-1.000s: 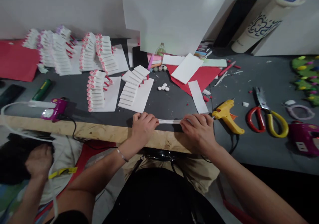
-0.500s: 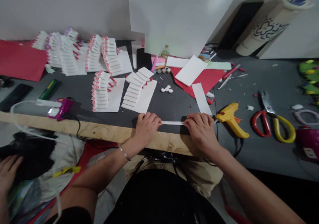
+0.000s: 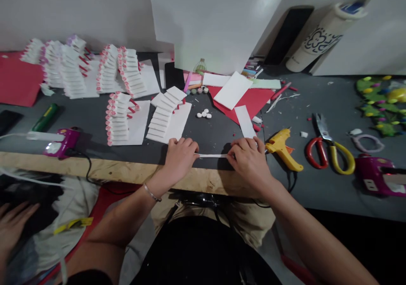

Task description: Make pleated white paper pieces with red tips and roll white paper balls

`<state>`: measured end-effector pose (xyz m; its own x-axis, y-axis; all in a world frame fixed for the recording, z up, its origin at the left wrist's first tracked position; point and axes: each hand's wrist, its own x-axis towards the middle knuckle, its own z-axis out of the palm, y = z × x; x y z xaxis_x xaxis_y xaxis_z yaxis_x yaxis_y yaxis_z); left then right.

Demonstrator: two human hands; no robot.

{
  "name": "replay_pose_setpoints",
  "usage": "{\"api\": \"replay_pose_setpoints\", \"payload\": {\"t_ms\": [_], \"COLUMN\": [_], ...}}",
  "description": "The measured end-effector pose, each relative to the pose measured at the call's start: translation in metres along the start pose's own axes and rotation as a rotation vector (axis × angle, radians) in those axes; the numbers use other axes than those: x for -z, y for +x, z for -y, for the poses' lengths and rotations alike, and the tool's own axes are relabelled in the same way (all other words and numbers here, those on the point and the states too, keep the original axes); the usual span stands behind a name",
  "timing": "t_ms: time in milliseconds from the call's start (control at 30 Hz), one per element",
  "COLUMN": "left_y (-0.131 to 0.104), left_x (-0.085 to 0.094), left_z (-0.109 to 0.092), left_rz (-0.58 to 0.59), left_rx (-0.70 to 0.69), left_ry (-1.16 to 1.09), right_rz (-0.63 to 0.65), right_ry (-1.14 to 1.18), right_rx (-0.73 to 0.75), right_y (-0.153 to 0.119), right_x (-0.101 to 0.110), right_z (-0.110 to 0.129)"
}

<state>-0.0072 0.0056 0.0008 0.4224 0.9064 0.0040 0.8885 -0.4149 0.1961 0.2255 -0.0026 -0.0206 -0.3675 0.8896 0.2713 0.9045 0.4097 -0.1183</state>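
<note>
A narrow white strip [image 3: 213, 155] stretches between my hands near the table's front edge. My left hand [image 3: 181, 154] is closed on its left end, and my right hand [image 3: 249, 156] is closed on the other. The fingertips hide both ends. Beyond my right hand lies a flat white piece of paper [image 3: 245, 121]. Ahead of my hands sit several small white pellets [image 3: 204, 114]. A fanned row of white folded pieces [image 3: 163, 116] with red bits rests on a white card, left of the pellets.
Right of my right hand lies a yellow glue gun [image 3: 283, 149], then pliers [image 3: 326, 143] with red and yellow handles. Red paper [image 3: 258, 100] and scraps lie behind. A purple power socket [image 3: 65, 142] stands at left. Another person's hand [image 3: 15, 223] shows at lower left.
The view has shifted slightly right, so things sit further left in it. The strip between my hands looks thinner now. Both hands keep their hold.
</note>
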Motion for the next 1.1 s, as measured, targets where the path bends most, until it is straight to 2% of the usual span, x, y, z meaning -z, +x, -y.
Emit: {"api": "replay_pose_setpoints", "payload": {"t_ms": [167,367,533,633,767,967,1100], "left_y": [0.002,0.005,0.02,0.038,0.06,0.063,0.061], "left_x": [0.001,-0.006,-0.001,0.007,0.01,-0.005,-0.019], "left_z": [-0.002,-0.003,-0.012,-0.021,-0.029,-0.026,-0.021], "left_rz": [0.071,0.085,0.113,0.075,0.019,-0.081,-0.191], "left_rx": [-0.022,-0.072,0.095,0.214,0.201,0.085,0.119], "left_ry": [-0.011,-0.099,-0.289,-0.317,-0.33,-0.564,-0.856], "right_rz": [-0.025,-0.105,-0.156,-0.179,-0.223,-0.211,-0.181], "right_ry": [-0.042,-0.115,-0.094,-0.102,-0.173,-0.176,-0.073], "right_rx": [0.045,0.158,0.171,0.191,0.256,0.309,0.29], "right_y": [-0.001,-0.002,0.01,0.022,0.037,0.047,0.051], "right_x": [0.002,-0.005,0.009,0.022,0.036,0.036,0.028], "right_z": [0.003,0.002,-0.011,-0.024,-0.044,-0.061,-0.061]}}
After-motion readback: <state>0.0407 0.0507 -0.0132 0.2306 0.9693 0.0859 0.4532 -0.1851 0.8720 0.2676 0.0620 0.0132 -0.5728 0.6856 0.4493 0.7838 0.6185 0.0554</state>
